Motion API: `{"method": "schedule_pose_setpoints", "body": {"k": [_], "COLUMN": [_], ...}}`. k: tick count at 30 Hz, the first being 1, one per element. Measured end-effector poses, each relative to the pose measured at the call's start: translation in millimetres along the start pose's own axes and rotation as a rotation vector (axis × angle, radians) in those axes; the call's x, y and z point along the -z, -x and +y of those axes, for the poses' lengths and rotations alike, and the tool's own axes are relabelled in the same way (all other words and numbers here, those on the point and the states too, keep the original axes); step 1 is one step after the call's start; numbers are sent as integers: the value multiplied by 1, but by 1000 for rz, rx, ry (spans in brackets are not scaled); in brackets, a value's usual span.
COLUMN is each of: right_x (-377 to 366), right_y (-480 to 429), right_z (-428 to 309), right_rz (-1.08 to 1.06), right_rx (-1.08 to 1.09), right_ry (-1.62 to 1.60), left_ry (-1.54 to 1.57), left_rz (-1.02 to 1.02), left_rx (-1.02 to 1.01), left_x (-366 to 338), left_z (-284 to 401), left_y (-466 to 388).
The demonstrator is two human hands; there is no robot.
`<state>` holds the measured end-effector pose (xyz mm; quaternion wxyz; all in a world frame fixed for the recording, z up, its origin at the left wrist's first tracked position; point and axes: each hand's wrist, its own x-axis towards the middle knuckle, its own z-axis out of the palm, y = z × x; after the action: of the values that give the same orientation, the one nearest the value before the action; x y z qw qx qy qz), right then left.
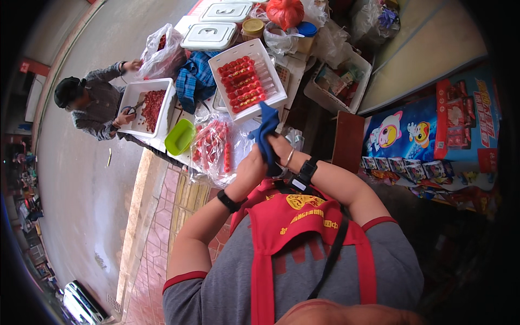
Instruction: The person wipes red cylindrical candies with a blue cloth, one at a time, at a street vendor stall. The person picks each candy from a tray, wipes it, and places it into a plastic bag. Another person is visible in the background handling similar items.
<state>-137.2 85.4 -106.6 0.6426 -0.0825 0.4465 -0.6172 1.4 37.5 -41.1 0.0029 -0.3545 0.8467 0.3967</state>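
Observation:
Both hands grip a dark blue cloth (268, 120) just in front of my red apron. My left hand (248, 167) clasps its near side, while my right hand (279, 147) wraps it from the other side; the fingers are partly hidden. Beyond the cloth, a white foam box (280, 90) holds several rows of red fruit in clear packaging, with unfilled clear sleeves along one side. To the left of my hands, clear plastic wrap (209, 140) covers more red fruit sticks. A single red stick (227, 157) lies beside that pile.
A bright green basin (180, 137) and blue plaid cloth (195, 81) sit on the table's left. Across it, a person (99, 101) holds scissors (132, 109) over a white tub (166, 118) of red fruit pieces. Lidded containers (209, 34) stand behind; a white bin (337, 101) is right.

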Motion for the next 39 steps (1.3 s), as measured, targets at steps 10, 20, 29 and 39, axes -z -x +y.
{"method": "schedule_pose_setpoints", "body": {"k": [10,20,29,39], "right_x": [23,-4,2,21], "right_y": [-6,19,29,6], "right_z": [-24,-14,-35,-10], "right_rz": [-458,-10,-219,-327], "right_rx": [-176,-187,-258,-396], "right_ry": [-607,-134,-319,-129], "left_ry": [1851,-116,636,1095], "left_rz": [-836,-63,36,2], "left_rx": [429,-17,59,323], "left_x": [-4,1,36,-5], "left_z": [-5,17,-7,-21], "left_y": [-25,-16,-35,-53]}}
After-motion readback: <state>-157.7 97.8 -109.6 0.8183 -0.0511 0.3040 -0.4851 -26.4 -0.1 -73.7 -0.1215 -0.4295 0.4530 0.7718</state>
